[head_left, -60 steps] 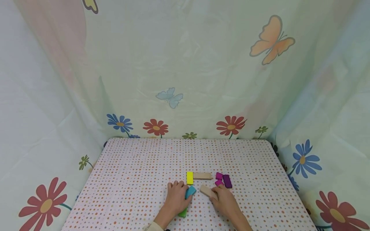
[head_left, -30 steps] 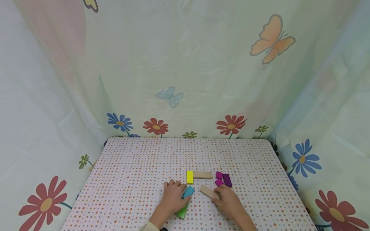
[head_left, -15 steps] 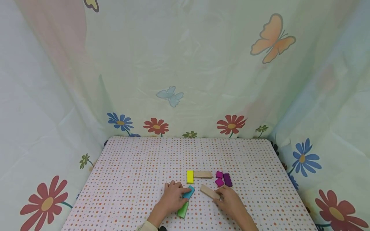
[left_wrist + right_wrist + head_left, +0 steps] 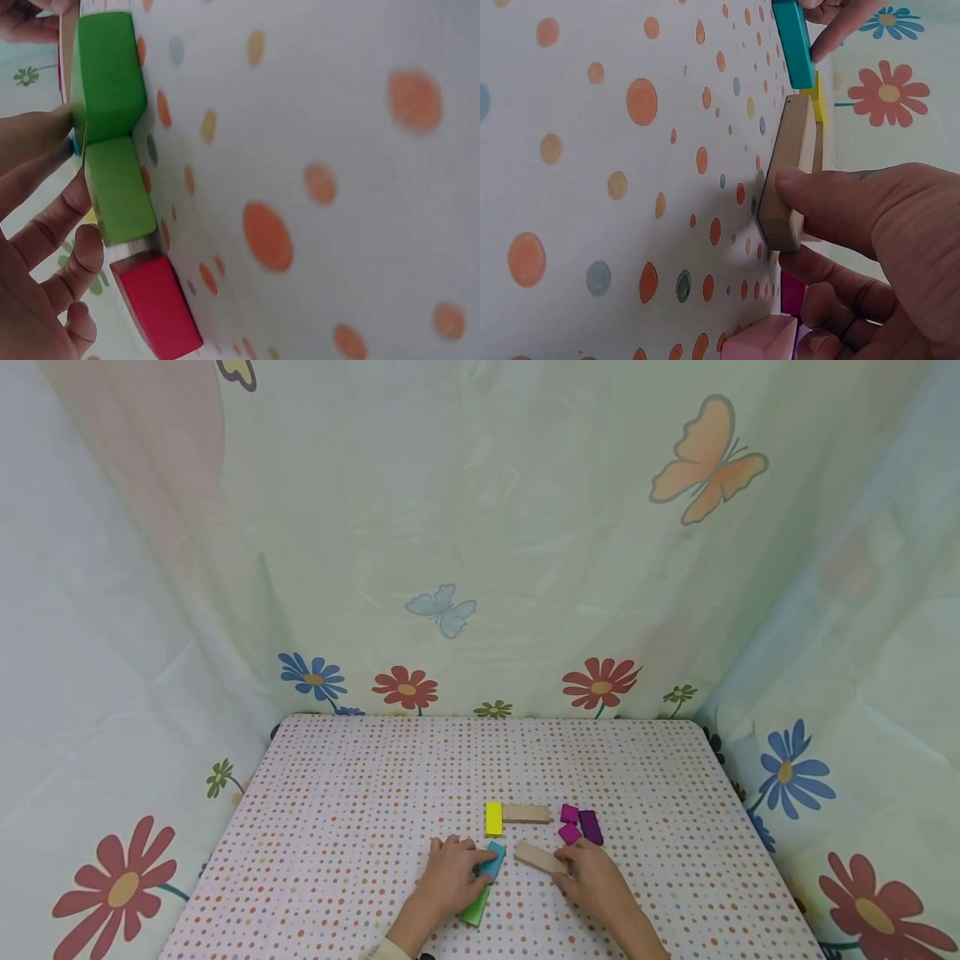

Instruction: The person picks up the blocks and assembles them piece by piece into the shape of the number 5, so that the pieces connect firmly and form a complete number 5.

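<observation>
Here's the right hand [image 4: 596,875], thumb and finger pinching a bare wooden block [image 4: 538,857], pale, straight-grained, square-cornered, with a dark speck near its far end; whether it sits flat is hard to tell. Take that block as the clock's centre, twelve away from the person. At nine, just beside it, the left hand [image 4: 450,877] pinches a smooth blue block [image 4: 492,857] between thumb and forefinger, its other fingers spread loosely. At eight lies a green block [image 4: 474,912], glossy, its edges softly rounded, partly under that hand.

Up at ten, a bright yellow block [image 4: 493,819] butts against a second wooden block [image 4: 525,814], which lies crosswise towards twelve. At one and two come a pair of small magenta blocks [image 4: 569,814], and beyond them at two a longer dark purple block [image 4: 591,827].

Down low in the left wrist view, a lime block [image 4: 120,191] touches the green one and a red block [image 4: 161,307] lies beyond; the left hand hides both from above. The right wrist view cuts off a pink block [image 4: 761,339]. All lie on a dotted cloth [image 4: 360,827], before a creased curtain [image 4: 480,510] printed with flowers and butterflies. A pale cuff [image 4: 386,951] slips out at the bottom edge.
</observation>
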